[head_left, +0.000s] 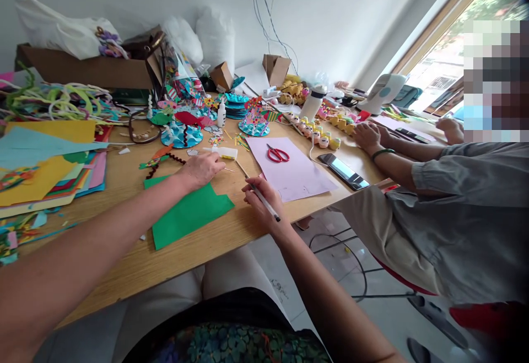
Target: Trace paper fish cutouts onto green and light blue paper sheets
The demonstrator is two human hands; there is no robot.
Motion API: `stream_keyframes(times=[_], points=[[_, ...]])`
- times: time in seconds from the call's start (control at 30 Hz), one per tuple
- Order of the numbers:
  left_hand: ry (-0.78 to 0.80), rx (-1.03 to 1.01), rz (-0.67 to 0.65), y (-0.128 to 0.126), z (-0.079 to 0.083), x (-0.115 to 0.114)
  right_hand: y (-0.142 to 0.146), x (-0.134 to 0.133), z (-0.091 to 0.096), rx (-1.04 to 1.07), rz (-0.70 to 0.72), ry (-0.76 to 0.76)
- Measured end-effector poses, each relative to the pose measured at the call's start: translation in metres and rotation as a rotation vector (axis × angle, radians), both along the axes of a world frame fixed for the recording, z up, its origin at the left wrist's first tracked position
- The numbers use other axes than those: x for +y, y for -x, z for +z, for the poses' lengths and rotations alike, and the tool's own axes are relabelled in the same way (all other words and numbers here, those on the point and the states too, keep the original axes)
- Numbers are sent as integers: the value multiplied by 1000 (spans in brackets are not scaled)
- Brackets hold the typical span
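Note:
My right hand (pixel 264 200) is closed around a slim pen-like stick (pixel 266 202) with a clear-white barrel and a black end. Its thin far end points to a small white flat piece (pixel 227 152) on the table. My left hand (pixel 201 170) reaches beside that piece with its fingers drawn together; whatever they pinch is too small to make out. Under my left forearm lies green paper (pixel 192 214) with a notched edge. Red-handled scissors (pixel 278 153) rest on a pale purple sheet (pixel 297 178) to the right.
Colored paper sheets (pixel 49 159) are stacked at left. Blue-based paper crafts (pixel 182 133) and a white glue bottle (pixel 221 112) stand behind my hands. A phone (pixel 344 171) lies near the table edge. Another person's hands (pixel 367 136) rest on the table at right, near small yellow-and-pink figures (pixel 316 133).

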State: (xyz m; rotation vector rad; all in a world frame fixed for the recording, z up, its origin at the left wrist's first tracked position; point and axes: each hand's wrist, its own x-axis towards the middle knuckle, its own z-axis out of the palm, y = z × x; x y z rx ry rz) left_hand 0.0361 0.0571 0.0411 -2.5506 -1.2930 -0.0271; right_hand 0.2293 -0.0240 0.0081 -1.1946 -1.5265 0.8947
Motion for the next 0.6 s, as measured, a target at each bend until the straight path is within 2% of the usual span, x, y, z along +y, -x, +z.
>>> stream_keyframes(times=[0.17,0.23,0.3,0.37,0.5,0.6], points=[[39,-9,3,-9,-14,7,-3,-6,-5,-136,3,-32],[61,-19,-22,-7,-12,5,-3,-6,-6,-158,2,-36],[69,-35,-33,3,-2,0,-3,-6,-8,-153,-9,-39],[91,-50,-10,24,14,-8,-3,-6,-9,-135,-9,-47],[355,-52,144,91,48,-40,-4,-11,-9,-132,-12,-73],[517,-46,293,138,54,-78,-3,-19,-6,-161,8,-87]])
